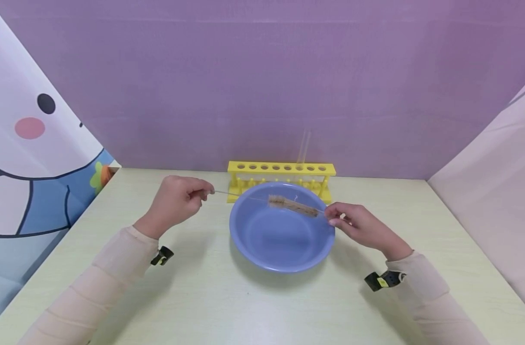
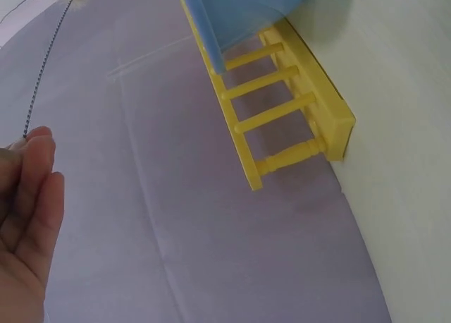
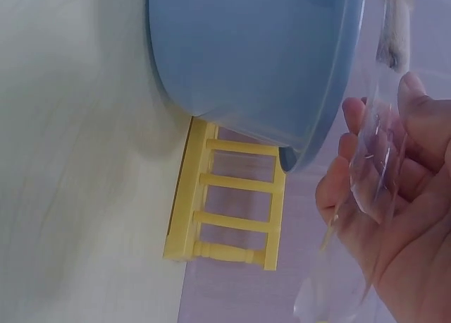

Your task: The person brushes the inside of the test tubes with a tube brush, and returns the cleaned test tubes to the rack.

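My left hand [image 1: 173,201] pinches the end of a thin twisted-wire handle [image 2: 46,76]. It belongs to a test tube brush [image 1: 294,205] with tan bristles, held slantwise above the blue basin [image 1: 281,268]. Nearest the left hand the bristles flare out; toward the right they look narrow, squeezed inside a clear test tube [image 3: 380,147]. My right hand [image 1: 359,223] grips that tube between thumb and curled fingers at the basin's right rim. In the right wrist view, glints on the clear wall blur its outline, and the hand hides part of it.
Behind the basin stands a yellow test tube rack [image 1: 281,167], with another clear test tube [image 1: 304,148] upright in one hole. A purple backdrop [image 1: 262,86] rises at the table's [image 1: 266,311] far edge. Printed cloth [image 1: 42,191] hangs at the left.
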### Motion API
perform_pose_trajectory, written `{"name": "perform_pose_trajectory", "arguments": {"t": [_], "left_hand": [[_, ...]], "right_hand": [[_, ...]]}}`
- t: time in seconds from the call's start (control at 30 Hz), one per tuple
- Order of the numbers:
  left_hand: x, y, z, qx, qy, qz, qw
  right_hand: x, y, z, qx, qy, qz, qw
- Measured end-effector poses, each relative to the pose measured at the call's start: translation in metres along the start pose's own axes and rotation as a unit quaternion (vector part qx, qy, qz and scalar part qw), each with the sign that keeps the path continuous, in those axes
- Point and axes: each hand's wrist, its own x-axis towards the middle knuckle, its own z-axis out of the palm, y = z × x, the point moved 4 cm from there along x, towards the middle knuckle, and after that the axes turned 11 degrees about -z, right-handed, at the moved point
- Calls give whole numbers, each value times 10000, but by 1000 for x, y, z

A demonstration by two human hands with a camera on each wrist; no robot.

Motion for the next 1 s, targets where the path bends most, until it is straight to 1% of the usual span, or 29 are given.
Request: {"name": "perform_pose_trajectory", "arguments": {"t": [0.17, 0.23, 0.3, 0.37, 0.47, 0.6, 0.8, 1.0], "left_hand": [[1, 1, 0, -118, -188, -275, 9994], [2, 1, 1, -184, -324, -424, 9984], [2, 0, 2, -231, -530, -626, 9964], [3, 0, 4, -282, -783, -880, 9926], [3, -1, 6, -371, -1153, -1280, 9843], [4, -1, 8, -568, -1484, -1692, 9727], [5, -3, 11, -743, -1771, -2011, 9606], [5, -6, 14, -942, -1883, -2255, 9512]], "right_hand": [[2, -2, 2, -105, 106, -4, 9999], [2, -1, 2, -180, 189, -89, 9996], [2, -1, 3, -266, 274, -167, 9991], [2, -1, 4, -330, 365, -256, 9985], [3, -1, 5, -425, 473, -337, 9974], [4, -4, 5, -594, 618, -381, 9956], [4, -8, 7, -881, 860, -548, 9909], [6, -8, 8, -1073, 1023, -582, 9872]]}}
